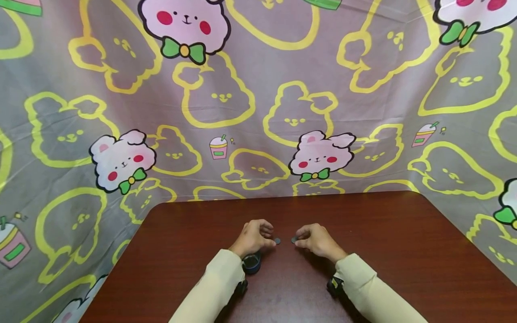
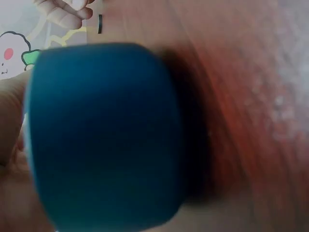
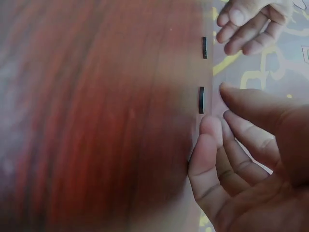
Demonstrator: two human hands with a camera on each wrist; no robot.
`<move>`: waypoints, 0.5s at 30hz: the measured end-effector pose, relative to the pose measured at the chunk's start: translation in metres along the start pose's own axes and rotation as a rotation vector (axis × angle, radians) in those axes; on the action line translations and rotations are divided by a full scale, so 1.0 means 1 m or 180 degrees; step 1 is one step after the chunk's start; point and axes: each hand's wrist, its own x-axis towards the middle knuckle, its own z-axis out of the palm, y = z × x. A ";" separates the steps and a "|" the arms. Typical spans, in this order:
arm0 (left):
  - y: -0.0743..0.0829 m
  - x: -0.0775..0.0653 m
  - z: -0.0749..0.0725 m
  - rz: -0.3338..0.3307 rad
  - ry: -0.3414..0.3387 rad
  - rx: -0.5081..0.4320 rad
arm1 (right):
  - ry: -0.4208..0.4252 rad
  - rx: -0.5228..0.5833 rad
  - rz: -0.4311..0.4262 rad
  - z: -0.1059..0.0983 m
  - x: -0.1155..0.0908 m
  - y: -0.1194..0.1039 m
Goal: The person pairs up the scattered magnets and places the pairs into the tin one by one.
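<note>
Two small dark grey discs lie flat on the table, the left disc (image 1: 277, 241) and the right disc (image 1: 294, 239). My left hand (image 1: 254, 235) is beside the left disc, its fingers loosely bent and holding nothing. On the other side my right hand (image 1: 319, 240) reaches to the right disc. The right wrist view shows a small gap between its fingertips (image 3: 203, 150) and the near disc (image 3: 202, 100). Below my left hand stands a round dark blue container (image 1: 252, 264) with a dark inside. Its blue wall (image 2: 106, 135) fills much of the left wrist view and hides most of that hand.
The brown wooden table (image 1: 383, 260) has rounded far corners. A patterned cloth (image 1: 258, 103) with cartoon animals hangs behind it and along both sides. Dark wrist cameras (image 1: 335, 286) sit under both sleeves, close to the tabletop.
</note>
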 end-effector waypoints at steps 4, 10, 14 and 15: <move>-0.004 0.005 0.003 -0.0079 0.0015 -0.0057 | 0.0042 -0.0156 -0.0074 0.001 0.006 0.004; -0.006 0.010 0.009 -0.0195 -0.0011 -0.0089 | 0.0121 -0.0350 -0.0159 0.005 0.012 0.008; -0.006 0.011 0.012 -0.0298 0.0016 -0.0120 | 0.0159 -0.0414 -0.0135 0.006 0.012 0.008; -0.006 0.012 0.012 -0.0296 0.0025 -0.0118 | 0.0166 -0.0432 -0.0140 0.006 0.013 0.008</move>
